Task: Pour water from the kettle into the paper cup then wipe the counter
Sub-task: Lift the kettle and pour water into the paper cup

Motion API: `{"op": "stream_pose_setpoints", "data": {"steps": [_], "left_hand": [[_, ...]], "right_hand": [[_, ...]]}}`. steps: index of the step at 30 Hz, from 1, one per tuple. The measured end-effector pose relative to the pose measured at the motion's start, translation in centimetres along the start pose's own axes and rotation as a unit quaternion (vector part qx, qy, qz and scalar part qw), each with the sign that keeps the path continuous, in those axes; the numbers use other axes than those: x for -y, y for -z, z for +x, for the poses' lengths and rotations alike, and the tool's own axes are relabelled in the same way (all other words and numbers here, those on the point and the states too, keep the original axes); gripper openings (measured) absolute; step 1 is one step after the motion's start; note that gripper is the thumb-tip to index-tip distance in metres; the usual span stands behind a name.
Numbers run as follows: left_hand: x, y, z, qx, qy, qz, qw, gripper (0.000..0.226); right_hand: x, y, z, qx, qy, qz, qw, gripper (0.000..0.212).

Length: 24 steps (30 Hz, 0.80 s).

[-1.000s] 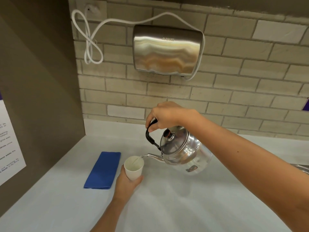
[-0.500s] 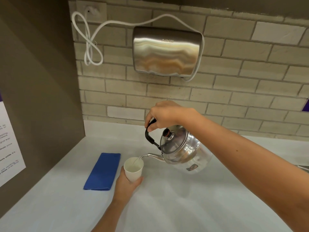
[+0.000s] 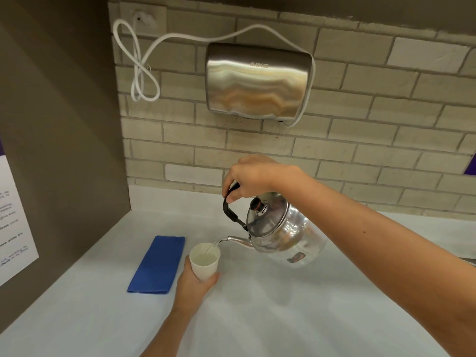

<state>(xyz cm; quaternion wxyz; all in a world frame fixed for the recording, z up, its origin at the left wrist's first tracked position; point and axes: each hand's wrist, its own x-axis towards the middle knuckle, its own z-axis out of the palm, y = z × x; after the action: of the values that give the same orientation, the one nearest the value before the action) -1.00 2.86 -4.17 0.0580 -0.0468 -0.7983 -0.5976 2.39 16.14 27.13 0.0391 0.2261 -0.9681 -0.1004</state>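
My right hand (image 3: 251,177) grips the black handle of a shiny steel kettle (image 3: 282,234), which is tilted to the left above the counter. Water runs from its thin spout into a white paper cup (image 3: 205,261). My left hand (image 3: 192,286) is wrapped around the lower part of the cup, just above the white counter (image 3: 270,318). Water shows inside the cup. A folded blue cloth (image 3: 158,264) lies flat on the counter to the left of the cup.
A steel hand dryer (image 3: 257,81) hangs on the brick wall above, its white cord (image 3: 140,70) looping to a socket. A brown side panel (image 3: 59,140) with a printed notice (image 3: 13,222) closes off the left. A sink edge (image 3: 468,261) shows at far right.
The kettle has stayed tilted over the cup and the water level in the cup has risen. Both hands have kept their grips and hardly moved.
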Motion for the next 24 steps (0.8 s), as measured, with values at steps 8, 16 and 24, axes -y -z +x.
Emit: {"op": "stream_pose_setpoints", "data": {"steps": [8,16,24], "left_hand": [[-0.29,0.08,-0.2,0.0,-0.002,-0.002,1.0,0.087],[-0.59,0.19,-0.37,0.001,-0.005,-0.004,1.0,0.087],[-0.68,0.22,-0.44,0.002,0.002,-0.01,1.0,0.087]], "right_hand": [[0.01,0.02,0.25,0.001,0.001,0.001,1.0,0.023],[0.03,-0.12,0.4,-0.002,0.005,-0.01,1.0,0.021],[0.2,-0.12,0.2,0.003,0.005,-0.014,1.0,0.022]]}}
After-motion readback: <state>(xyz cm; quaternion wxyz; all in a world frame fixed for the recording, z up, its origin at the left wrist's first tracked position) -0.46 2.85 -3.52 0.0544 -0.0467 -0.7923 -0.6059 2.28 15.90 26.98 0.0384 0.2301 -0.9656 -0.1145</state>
